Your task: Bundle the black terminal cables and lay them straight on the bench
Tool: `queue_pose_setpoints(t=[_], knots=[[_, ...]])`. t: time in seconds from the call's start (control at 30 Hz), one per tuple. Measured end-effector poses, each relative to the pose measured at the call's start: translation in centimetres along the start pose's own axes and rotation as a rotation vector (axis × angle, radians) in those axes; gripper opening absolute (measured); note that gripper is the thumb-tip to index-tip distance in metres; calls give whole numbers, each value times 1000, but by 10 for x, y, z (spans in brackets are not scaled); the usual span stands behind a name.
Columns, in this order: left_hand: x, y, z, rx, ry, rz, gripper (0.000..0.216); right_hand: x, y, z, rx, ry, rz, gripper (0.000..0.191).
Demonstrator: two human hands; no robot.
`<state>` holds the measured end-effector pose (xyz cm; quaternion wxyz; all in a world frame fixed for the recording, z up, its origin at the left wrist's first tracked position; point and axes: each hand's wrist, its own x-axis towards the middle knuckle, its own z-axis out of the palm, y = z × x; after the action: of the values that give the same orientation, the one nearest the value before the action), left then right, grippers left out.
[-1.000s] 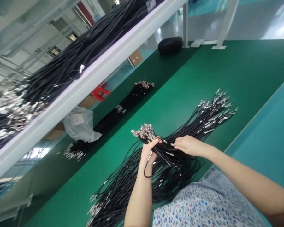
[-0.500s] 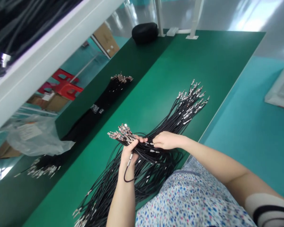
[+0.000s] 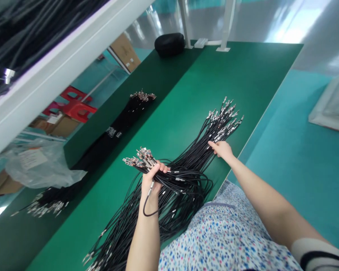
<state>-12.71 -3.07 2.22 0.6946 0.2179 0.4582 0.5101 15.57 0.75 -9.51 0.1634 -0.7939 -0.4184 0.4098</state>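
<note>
My left hand (image 3: 151, 177) is wrapped round a bunch of thin black cables (image 3: 183, 180), whose metal terminals (image 3: 141, 158) stick out above my thumb. One loose cable curls down past my wrist. Farther right, my right hand (image 3: 222, 149) is closed in a pinch at the edge of a second spread of black cables (image 3: 193, 154), just below their silvery terminals (image 3: 226, 116). A cable end shows at its fingertips, partly hidden. More cables fan out under my left forearm toward the lower left, where further metal ends (image 3: 97, 259) show.
On the green table (image 3: 237, 71), a long dark cable bundle (image 3: 101, 146) lies at the left beside a clear plastic bag (image 3: 42, 162). A white shelf beam (image 3: 73, 52) crosses the upper left. A black case (image 3: 169, 44) and white posts (image 3: 226, 26) stand at the far end.
My right hand has moved away from my left, up and right to the terminals of the cables on the table. My left hand keeps its hold on the bunch.
</note>
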Motion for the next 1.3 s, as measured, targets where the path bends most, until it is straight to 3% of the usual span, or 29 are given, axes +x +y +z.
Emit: queue_pose_setpoints(t=[0.07, 0.2, 0.3, 0.37, 0.47, 0.57, 0.63, 0.7, 0.77, 0.87, 0.97, 1.03, 1.1, 1.2, 1.3], knots=[[-2, 0, 4, 19, -2, 5, 24, 6, -8, -3, -89, 4, 32, 49], [-12, 2, 4, 14, 7, 24, 24, 5, -20, 0, -110, 85, 83, 29], [-21, 4, -2, 19, -5, 51, 22, -4, -22, 1, -106, 158, 76, 29], [-26, 5, -5, 42, -23, 79, 21, -16, -26, -1, -68, 236, -18, 32], [-30, 4, -2, 65, -29, 109, 22, -44, -44, -8, 77, 298, -309, 25], [-32, 2, 9, 104, -16, 105, 23, -82, -78, -14, 237, 136, -680, 35], [-33, 1, 19, 171, -39, 93, 23, -107, -103, -13, 307, -62, -901, 36], [-35, -1, 26, 195, -42, 130, 29, -128, -122, -8, 333, -254, -1025, 31], [-36, -4, 29, 131, -17, 197, 37, -141, -134, 2, 370, -411, -1006, 21], [-36, -9, 23, 14, 32, 244, 34, -150, -139, 19, 476, -531, -817, 10], [-34, -13, 14, -38, 107, 263, 26, -153, -137, 32, 406, -389, -802, 6], [-33, -15, 10, -67, 167, 277, 26, -154, -135, 35, 233, -196, -938, 9], [-32, -15, 9, -79, 215, 275, 26, -154, -132, 36, 48, -85, -1066, 11], [-31, -14, 5, -74, 241, 260, 23, -155, -127, 36, -162, -123, -1132, 13], [-32, -12, -1, -30, 150, 213, 25, -158, -125, 37, -284, -168, -1171, 13]])
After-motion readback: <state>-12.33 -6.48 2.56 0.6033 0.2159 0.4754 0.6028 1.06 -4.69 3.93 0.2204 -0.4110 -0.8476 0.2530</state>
